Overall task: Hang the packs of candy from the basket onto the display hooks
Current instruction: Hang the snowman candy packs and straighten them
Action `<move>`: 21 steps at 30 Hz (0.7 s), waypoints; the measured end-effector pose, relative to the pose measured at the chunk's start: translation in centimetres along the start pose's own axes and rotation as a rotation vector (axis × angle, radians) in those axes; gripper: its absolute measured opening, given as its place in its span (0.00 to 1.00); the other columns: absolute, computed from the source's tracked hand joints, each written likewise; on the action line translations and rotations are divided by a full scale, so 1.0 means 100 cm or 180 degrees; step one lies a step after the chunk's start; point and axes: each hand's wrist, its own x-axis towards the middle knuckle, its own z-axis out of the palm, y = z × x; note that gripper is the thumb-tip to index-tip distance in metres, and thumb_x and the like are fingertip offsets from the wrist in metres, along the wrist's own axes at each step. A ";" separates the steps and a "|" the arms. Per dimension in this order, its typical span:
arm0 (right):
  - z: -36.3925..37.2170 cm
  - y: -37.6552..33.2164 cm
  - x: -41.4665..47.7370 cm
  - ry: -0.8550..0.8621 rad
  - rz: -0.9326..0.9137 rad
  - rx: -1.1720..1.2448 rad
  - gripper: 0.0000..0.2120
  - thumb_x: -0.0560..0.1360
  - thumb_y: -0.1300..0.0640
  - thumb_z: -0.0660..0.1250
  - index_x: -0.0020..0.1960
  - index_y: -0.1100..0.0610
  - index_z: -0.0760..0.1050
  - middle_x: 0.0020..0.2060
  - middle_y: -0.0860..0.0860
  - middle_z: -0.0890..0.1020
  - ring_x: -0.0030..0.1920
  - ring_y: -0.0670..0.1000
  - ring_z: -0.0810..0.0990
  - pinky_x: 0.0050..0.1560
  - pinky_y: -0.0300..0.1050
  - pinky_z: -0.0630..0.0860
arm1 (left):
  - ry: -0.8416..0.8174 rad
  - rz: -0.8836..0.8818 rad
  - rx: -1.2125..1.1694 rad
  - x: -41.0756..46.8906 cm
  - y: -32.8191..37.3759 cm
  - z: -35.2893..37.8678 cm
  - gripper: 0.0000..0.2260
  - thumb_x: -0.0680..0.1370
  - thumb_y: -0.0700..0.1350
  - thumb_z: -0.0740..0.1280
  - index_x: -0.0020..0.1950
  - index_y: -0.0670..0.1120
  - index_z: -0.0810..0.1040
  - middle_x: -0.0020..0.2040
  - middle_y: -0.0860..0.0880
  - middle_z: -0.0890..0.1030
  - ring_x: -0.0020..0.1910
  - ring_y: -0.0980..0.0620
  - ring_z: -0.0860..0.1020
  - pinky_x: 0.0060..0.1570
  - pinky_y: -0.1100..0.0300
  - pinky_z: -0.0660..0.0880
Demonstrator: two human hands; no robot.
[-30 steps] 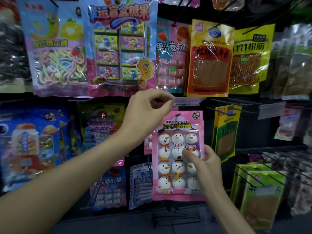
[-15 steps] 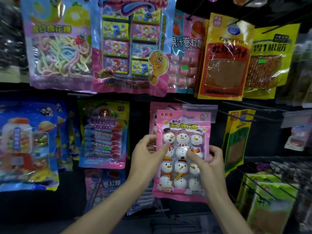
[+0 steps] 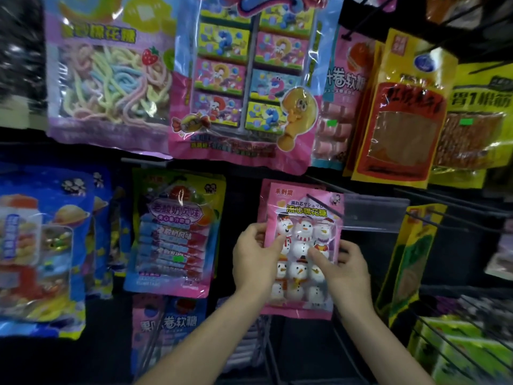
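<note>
A pink pack of snowman marshmallows hangs upright on a black wire display hook, in front of another pink pack. My left hand grips its left edge, thumb on the front. My right hand holds its right edge, thumb pressed on the snowmen. A clear price-tag holder sits at the hook's tip, right of the pack's top. The basket is out of sight.
Hanging packs surround it: a large pink box-candy bag above, a purple-and-green pack to the left, a yellow pack to the right. More bare wire hooks jut out on the right. Green packs lie lower right.
My left hand came down from the hook's tip to the pack's left edge. The pack has slid back along the hook, and the view has moved closer to the display.
</note>
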 end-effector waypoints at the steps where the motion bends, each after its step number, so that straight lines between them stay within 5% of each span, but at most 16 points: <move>1: 0.003 0.001 0.006 0.0002 0.0034 -0.0092 0.21 0.72 0.50 0.80 0.59 0.50 0.75 0.45 0.44 0.83 0.45 0.46 0.84 0.47 0.51 0.83 | 0.0049 0.0026 0.0079 0.005 -0.002 0.002 0.09 0.76 0.51 0.77 0.53 0.55 0.81 0.48 0.57 0.83 0.45 0.60 0.81 0.42 0.63 0.76; 12: 0.024 0.008 0.043 0.0040 0.0005 -0.0577 0.18 0.71 0.50 0.81 0.52 0.49 0.74 0.40 0.42 0.79 0.40 0.42 0.77 0.44 0.45 0.73 | 0.0349 0.0021 0.0547 0.039 -0.018 0.020 0.07 0.77 0.51 0.77 0.48 0.57 0.79 0.52 0.53 0.79 0.41 0.61 0.78 0.35 0.66 0.71; 16: 0.030 0.010 0.052 0.0037 0.0082 -0.0649 0.17 0.71 0.49 0.81 0.48 0.51 0.73 0.40 0.46 0.80 0.39 0.45 0.78 0.34 0.39 0.69 | 0.0419 0.0014 0.0524 0.048 -0.022 0.024 0.07 0.76 0.51 0.77 0.47 0.57 0.79 0.52 0.52 0.80 0.41 0.58 0.80 0.39 0.59 0.78; 21: 0.037 0.015 0.056 0.0080 0.0036 -0.0740 0.17 0.72 0.48 0.80 0.45 0.50 0.72 0.40 0.46 0.80 0.40 0.49 0.80 0.37 0.43 0.71 | 0.0493 0.0078 0.0537 0.054 -0.029 0.026 0.08 0.76 0.51 0.77 0.50 0.55 0.81 0.51 0.53 0.82 0.43 0.57 0.80 0.42 0.58 0.79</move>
